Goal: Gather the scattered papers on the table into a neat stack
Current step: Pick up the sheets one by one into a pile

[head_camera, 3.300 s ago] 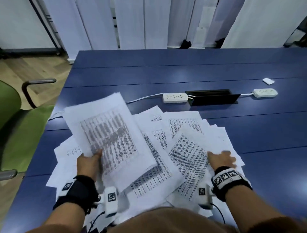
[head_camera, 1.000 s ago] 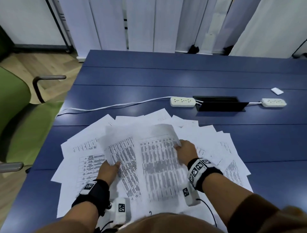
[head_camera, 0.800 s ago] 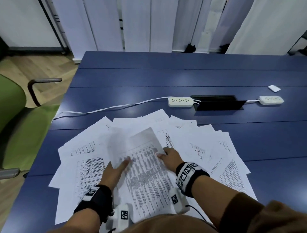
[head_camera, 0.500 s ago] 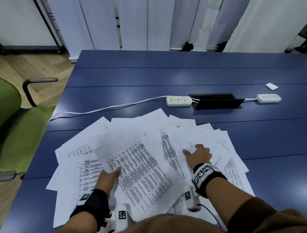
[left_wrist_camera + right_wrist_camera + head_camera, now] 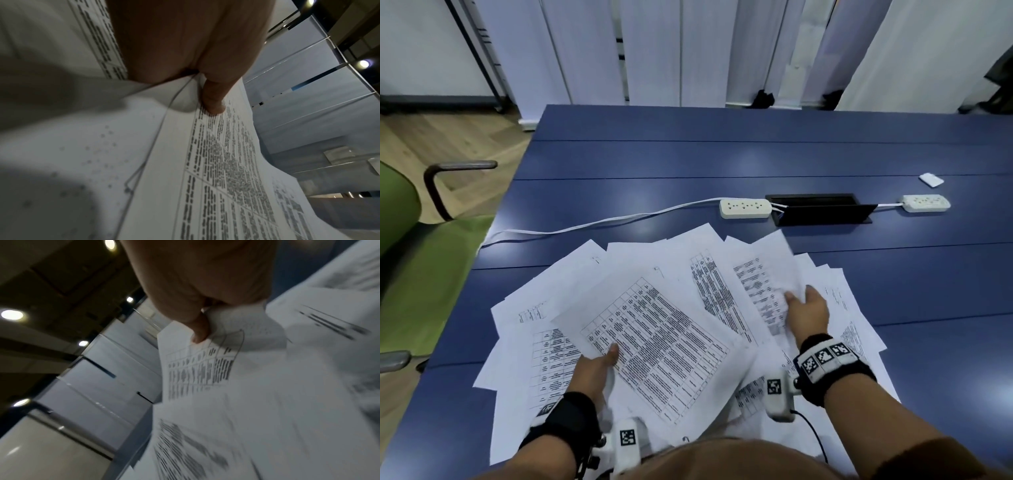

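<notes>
White papers (image 5: 571,294) fan between hands: left hand (image 5: 594,371) pinches 1 table sheet (image 5: 654,342), right hand (image 5: 808,313) another sheet (image 5: 763,277).

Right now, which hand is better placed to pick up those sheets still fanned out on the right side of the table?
Probably the right hand. It already pinches a loose sheet beside that right-hand fan of papers, while the left hand is busy gripping the table-printed sheet on the other side.
</notes>
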